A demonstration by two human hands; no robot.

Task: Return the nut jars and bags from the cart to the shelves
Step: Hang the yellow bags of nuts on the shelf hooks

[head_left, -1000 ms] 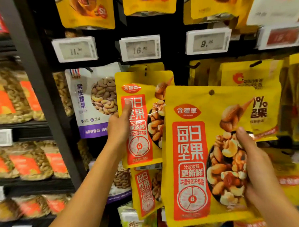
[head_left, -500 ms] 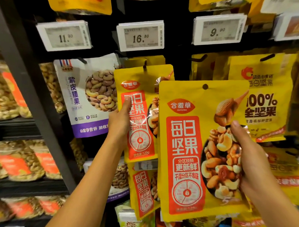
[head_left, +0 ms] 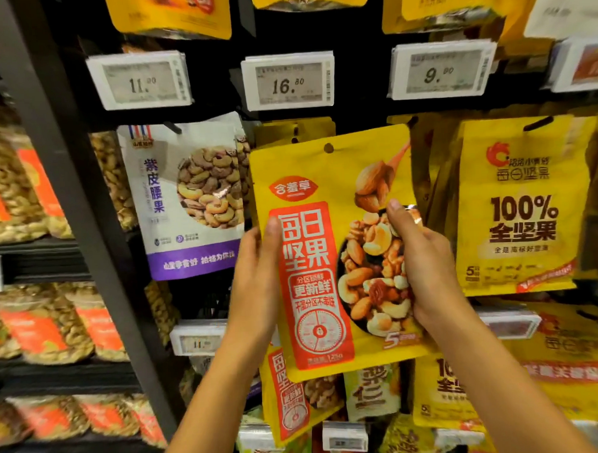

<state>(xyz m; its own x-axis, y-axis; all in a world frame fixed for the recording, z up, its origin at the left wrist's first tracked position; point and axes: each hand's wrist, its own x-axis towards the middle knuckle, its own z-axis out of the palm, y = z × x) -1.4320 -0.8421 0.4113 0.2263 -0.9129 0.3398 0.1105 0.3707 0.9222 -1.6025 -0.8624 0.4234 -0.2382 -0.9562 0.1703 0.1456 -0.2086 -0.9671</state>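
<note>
One pouch (head_left: 276,135) behind nut bag (head_left: 314,260)

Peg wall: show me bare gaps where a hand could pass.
One dark gap lies below the purple cashew bag, beside the left hand, above the lower price tag. Another runs between the 16.80 tag and 9.90 tag. Right-side yellow bags overlap.

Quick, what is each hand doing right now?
Left hand: grips the left edge of the yellow plastic mixed-nut bag.
Right hand: grips the same bag's right edge.
</note>
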